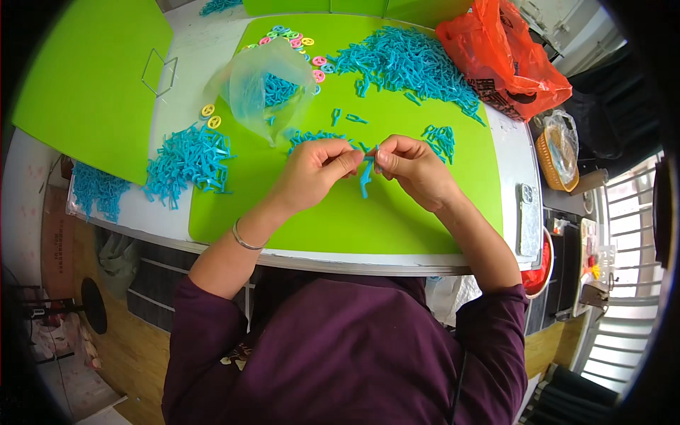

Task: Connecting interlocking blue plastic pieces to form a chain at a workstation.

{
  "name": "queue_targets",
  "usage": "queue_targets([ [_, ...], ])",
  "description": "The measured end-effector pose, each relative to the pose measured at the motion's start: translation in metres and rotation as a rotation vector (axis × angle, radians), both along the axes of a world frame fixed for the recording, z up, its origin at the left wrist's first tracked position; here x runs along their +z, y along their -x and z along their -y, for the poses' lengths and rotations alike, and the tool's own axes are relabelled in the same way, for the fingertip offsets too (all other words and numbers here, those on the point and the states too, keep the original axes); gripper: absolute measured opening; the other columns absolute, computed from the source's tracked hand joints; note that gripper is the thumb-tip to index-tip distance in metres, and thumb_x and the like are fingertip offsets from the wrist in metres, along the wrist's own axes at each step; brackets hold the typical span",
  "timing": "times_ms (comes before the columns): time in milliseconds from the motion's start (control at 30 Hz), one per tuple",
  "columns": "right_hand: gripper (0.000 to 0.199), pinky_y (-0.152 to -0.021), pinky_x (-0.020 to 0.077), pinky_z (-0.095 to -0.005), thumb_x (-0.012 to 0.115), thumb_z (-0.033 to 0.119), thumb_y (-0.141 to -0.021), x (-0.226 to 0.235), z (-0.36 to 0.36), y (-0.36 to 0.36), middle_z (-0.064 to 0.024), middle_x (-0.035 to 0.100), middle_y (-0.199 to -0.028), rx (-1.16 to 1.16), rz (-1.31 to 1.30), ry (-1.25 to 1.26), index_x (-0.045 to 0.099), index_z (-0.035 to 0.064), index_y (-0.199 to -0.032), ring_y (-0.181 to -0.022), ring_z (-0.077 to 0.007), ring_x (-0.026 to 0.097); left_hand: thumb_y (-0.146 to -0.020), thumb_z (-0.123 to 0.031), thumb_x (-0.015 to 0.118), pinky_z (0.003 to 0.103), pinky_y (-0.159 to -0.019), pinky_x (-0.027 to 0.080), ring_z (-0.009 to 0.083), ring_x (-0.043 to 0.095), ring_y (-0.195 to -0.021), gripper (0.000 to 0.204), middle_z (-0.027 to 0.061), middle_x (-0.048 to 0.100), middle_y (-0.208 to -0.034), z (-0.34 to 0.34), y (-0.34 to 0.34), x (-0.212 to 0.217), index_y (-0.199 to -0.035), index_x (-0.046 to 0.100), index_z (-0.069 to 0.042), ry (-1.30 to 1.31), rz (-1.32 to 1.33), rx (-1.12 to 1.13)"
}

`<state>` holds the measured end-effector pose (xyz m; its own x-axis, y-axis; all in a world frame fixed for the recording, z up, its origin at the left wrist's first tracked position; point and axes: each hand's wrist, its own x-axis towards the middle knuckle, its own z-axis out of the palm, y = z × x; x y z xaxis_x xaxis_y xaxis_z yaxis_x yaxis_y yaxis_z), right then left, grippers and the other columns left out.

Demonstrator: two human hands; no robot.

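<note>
Over the green mat, my two hands meet with their fingertips close together. My right hand (pixel 418 170) is pinched on a small blue plastic piece (pixel 365 185), whose lower end hangs down between the hands. My left hand (pixel 315 170) has thumb and forefinger pressed together at the piece's upper left side; its fingers hide what they grip there. Just beyond the left hand lies a small heap of blue plastic pieces (pixel 312 136). Another small heap (pixel 440 142) is beyond the right hand. A few single forked pieces (pixel 336 116) lie between the heaps.
A large blue heap (pixel 407 60) covers the mat's far right, beside a red plastic bag (pixel 496 60). A translucent bag (pixel 244 88) of blue pieces stands far left, near coloured rings (pixel 297 42). More blue pieces (pixel 185 164) lie left; a phone (pixel 528 219) lies at the right edge.
</note>
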<state>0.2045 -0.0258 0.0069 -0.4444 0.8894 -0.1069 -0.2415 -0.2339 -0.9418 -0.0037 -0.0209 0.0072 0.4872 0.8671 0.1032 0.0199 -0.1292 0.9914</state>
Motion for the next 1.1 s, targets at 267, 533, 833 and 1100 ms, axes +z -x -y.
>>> queue_targets([
  [267,0.007,-0.069,0.0410,-0.0227,0.063,0.012,-0.084,-0.001,0.000,0.006,-0.0022,0.061,-0.083,-0.021,-0.047,-0.048,0.061,0.0052,-0.083,-0.075,-0.0098,0.052,-0.088,-0.020,0.058,0.025,-0.050,0.032,0.0070,0.039,-0.053,0.028,0.0003,0.046,-0.055,0.009,-0.013,-0.017,-0.067,0.055,0.000,-0.183,0.027,0.209],
  [533,0.008,-0.069,0.0411,-0.0233,0.061,0.013,-0.086,0.002,-0.003,-0.001,-0.0026,0.061,-0.083,0.023,0.072,-0.053,0.061,0.0051,-0.085,-0.074,-0.0098,0.052,-0.088,-0.021,0.057,0.025,-0.049,0.031,0.0071,0.038,-0.053,0.029,0.0011,0.045,-0.055,0.007,-0.009,-0.010,-0.068,0.055,-0.001,-0.207,-0.074,0.167],
  [833,0.016,-0.066,0.0410,-0.0222,0.057,0.018,-0.090,0.021,-0.020,0.015,-0.0009,0.060,-0.081,-0.109,0.078,-0.111,0.062,0.0034,-0.092,-0.069,-0.0087,0.050,-0.088,-0.028,0.059,0.023,-0.066,0.050,0.0129,0.061,-0.069,0.026,0.0033,0.062,-0.082,-0.001,-0.005,0.015,-0.094,0.061,-0.003,0.580,0.363,0.031],
  [1100,0.020,-0.068,0.0448,-0.0259,0.064,0.019,-0.082,0.009,-0.031,0.027,-0.0050,0.062,-0.079,-0.166,0.699,-0.603,0.065,0.0039,-0.095,-0.070,-0.0155,0.056,-0.088,-0.022,0.059,0.019,-0.065,0.054,0.0148,0.065,-0.075,0.023,0.0098,0.064,-0.088,-0.036,0.043,0.016,-0.099,0.061,-0.002,0.536,0.578,0.227],
])
